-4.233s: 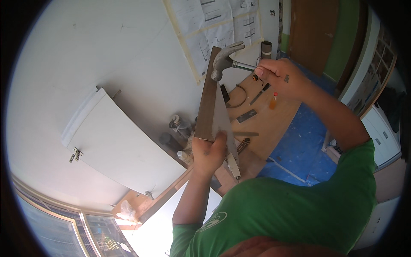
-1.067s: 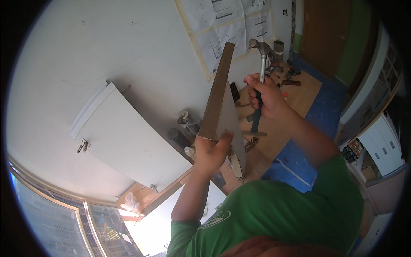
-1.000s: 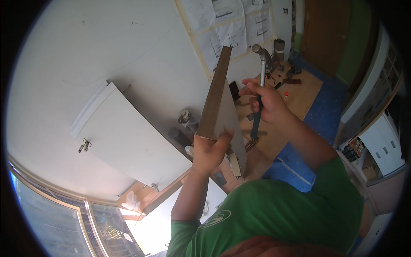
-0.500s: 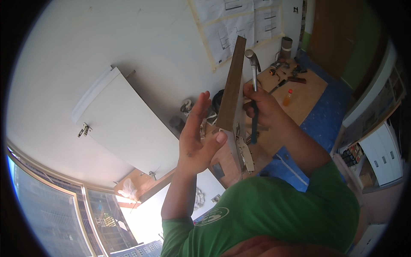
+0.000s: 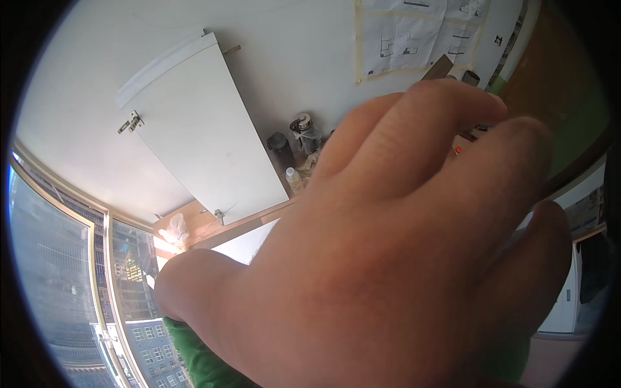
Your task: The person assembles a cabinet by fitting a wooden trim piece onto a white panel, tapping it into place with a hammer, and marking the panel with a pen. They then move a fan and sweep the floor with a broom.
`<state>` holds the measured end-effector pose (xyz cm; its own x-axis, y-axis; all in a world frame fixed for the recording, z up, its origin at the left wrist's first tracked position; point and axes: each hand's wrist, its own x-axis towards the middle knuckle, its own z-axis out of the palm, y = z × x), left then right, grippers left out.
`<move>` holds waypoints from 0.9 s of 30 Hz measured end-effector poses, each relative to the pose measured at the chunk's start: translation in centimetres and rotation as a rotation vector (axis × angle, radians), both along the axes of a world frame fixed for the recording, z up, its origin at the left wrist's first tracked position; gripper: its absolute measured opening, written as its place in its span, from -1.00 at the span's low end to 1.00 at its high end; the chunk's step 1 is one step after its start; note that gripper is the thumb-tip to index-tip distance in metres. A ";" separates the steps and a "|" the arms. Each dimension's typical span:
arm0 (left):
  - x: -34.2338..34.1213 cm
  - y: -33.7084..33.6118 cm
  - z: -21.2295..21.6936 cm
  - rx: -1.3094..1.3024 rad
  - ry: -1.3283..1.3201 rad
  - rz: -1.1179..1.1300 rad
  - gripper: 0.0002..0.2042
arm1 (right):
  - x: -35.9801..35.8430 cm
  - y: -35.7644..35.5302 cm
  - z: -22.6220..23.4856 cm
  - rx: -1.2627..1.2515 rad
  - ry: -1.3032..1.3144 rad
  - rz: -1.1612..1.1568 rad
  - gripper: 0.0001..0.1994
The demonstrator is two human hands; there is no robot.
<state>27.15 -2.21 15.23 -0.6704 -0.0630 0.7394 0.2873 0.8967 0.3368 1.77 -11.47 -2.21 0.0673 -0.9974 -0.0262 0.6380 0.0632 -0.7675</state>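
Observation:
Very close to the camera, my left hand [image 5: 369, 233] fills the middle of the head view, its back toward me. The fingers are apart and loosely bent, pointing up and right, and nothing shows between them. Past the fingers, the brown top end of a board [image 5: 438, 68] sticks up in front of the wall. The rest of the board is hidden behind the hand. My right hand and the hammer are hidden too.
A white cabinet door panel [image 5: 200, 129] with hinges leans on the wall at left. Beside it stand a dark cylinder [image 5: 280, 150], a clear bottle [image 5: 294, 180] and a metal-topped jug [image 5: 304, 132]. Taped drawings [image 5: 414, 39] hang behind. A window [image 5: 52, 258] is at lower left.
My left hand has risen from beside the board to right before the camera. It now covers my right hand, the hammer and most of the board. The view has shifted, and the board appears farther right.

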 end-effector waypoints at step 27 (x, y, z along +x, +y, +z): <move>2.7 0.8 0.5 0.057 -0.038 -0.031 -0.50 | -0.4 0.4 -0.4 0.095 -0.038 0.023 -0.78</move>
<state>29.83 -1.40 15.76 -0.7004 -0.0831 0.7089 0.3006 0.8665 0.3986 1.41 -11.10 -2.58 0.0933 -0.9887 -0.1171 0.6642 0.1495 -0.7325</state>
